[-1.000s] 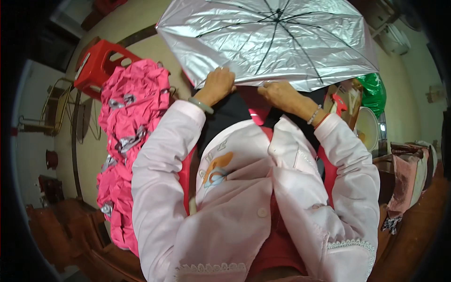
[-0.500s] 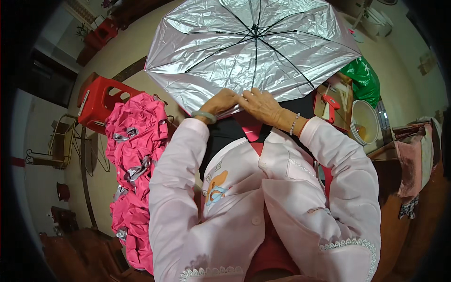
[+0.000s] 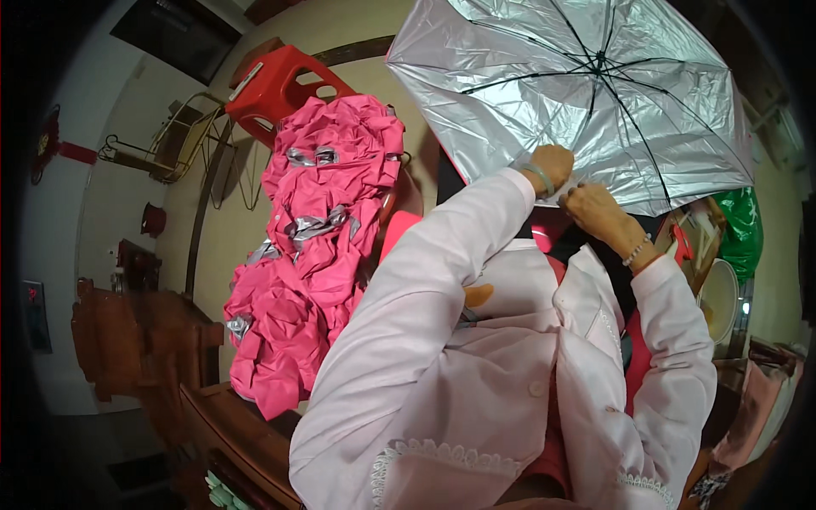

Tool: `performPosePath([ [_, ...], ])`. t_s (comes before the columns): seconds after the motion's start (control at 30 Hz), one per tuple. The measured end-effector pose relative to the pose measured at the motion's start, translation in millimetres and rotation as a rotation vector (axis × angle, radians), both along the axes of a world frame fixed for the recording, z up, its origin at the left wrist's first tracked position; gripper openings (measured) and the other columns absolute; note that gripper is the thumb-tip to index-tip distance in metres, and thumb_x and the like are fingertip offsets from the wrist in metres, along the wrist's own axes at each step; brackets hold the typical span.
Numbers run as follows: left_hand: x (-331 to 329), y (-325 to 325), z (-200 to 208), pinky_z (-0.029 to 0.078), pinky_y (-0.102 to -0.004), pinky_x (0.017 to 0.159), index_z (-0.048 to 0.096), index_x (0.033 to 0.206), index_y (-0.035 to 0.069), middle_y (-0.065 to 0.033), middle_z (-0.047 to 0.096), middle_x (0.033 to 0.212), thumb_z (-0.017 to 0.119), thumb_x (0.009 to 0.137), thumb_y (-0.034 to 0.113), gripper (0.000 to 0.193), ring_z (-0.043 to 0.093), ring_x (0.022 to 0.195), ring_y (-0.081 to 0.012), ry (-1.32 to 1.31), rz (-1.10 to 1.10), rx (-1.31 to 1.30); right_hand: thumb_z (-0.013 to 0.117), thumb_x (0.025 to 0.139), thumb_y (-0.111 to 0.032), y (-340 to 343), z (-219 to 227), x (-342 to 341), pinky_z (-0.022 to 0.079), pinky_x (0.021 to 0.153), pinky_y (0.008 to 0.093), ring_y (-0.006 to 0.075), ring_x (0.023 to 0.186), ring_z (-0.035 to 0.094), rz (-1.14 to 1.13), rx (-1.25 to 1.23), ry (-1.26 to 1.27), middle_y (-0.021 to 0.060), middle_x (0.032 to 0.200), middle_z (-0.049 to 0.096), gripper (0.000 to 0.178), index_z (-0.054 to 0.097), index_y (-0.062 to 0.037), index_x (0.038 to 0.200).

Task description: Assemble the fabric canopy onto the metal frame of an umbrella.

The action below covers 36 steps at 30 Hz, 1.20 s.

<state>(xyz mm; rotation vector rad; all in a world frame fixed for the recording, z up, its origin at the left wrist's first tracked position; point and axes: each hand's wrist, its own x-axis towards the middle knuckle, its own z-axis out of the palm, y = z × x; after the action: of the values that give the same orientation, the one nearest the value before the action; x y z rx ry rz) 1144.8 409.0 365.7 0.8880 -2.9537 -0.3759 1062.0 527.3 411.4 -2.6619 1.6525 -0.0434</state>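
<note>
An open umbrella, silver on its inner side with thin black ribs, spreads in front of me with its near edge over my lap. My left hand, with a bangle at the wrist, is closed above the silver cloth by that edge; its fingertips are hidden, and I cannot make out what they hold. Just right of it and a little nearer, my right hand, wearing a beaded bracelet, pinches at the umbrella's near edge. A small gap lies between the hands. Pink cloth shows below them.
Bunched pink umbrellas with silver patches lie in a long heap at my left, by a red plastic stool. A green plastic bag and a white bucket stand at right. Wooden furniture is at lower left.
The view has swung left, so everything sits farther right in it. My hands, together at the umbrella's edge before, are now slightly apart, the left one closed and raised over the silver cloth.
</note>
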Motion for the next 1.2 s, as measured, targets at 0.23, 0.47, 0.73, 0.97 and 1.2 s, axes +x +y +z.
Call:
performPosePath([
  [0.23, 26, -61, 6, 0.046, -0.0397, 0.078, 0.063, 0.090, 0.005, -0.0171, 0.061, 0.095, 0.047, 0.077, 0.013, 0.022, 0.059, 0.090, -0.0306, -0.127, 0.099, -0.065, 0.052, 0.070, -0.011, 7, 13, -10, 0.044, 0.058, 0.0376, 0.0296, 0.066, 0.055, -0.002, -0.022, -0.150, 0.0120, 0.064, 0.055, 0.006, 0.054, -0.0052, 0.068],
  [0.47, 52, -129, 12, 0.047, -0.0411, 0.070, 0.063, 0.086, 0.003, -0.0194, 0.060, 0.089, 0.049, 0.075, 0.023, 0.027, 0.060, 0.080, -0.0313, -0.214, -0.007, -0.264, 0.052, 0.073, -0.010, 23, 8, -45, 0.045, 0.062, 0.0381, 0.0305, 0.070, 0.055, -0.098, -0.029, -0.080, 0.0127, 0.067, 0.056, 0.008, 0.053, -0.0023, 0.071],
  [0.73, 18, -111, -17, 0.044, -0.0442, 0.067, 0.061, 0.069, -0.003, -0.0251, 0.058, 0.074, 0.050, 0.072, 0.024, 0.029, 0.057, 0.073, -0.0388, -0.105, -0.240, -0.155, 0.055, 0.067, -0.012, 21, 18, -11, 0.041, 0.068, 0.0317, 0.0210, 0.075, 0.049, 0.134, -0.324, -0.105, 0.0054, 0.074, 0.047, 0.015, 0.047, -0.0073, 0.079],
  [0.97, 42, -115, -5, 0.046, -0.0434, 0.067, 0.061, 0.070, -0.002, -0.0245, 0.059, 0.079, 0.049, 0.074, 0.021, 0.027, 0.058, 0.073, -0.0373, 0.041, 0.009, -0.178, 0.054, 0.071, -0.011, 19, 30, 15, 0.042, 0.060, 0.0308, 0.0223, 0.070, 0.048, 0.205, -0.327, -0.244, 0.0069, 0.073, 0.043, 0.014, 0.043, -0.0053, 0.077],
  [1.2, 47, -95, 23, 0.049, -0.0350, 0.063, 0.062, 0.068, 0.001, -0.0194, 0.061, 0.073, 0.053, 0.069, 0.012, 0.014, 0.061, 0.070, -0.0300, 0.028, -0.036, -0.356, 0.054, 0.073, -0.011, 23, 26, 4, 0.042, 0.061, 0.0318, 0.0235, 0.069, 0.048, 0.136, -0.178, -0.268, 0.0076, 0.071, 0.044, 0.011, 0.045, -0.0050, 0.075],
])
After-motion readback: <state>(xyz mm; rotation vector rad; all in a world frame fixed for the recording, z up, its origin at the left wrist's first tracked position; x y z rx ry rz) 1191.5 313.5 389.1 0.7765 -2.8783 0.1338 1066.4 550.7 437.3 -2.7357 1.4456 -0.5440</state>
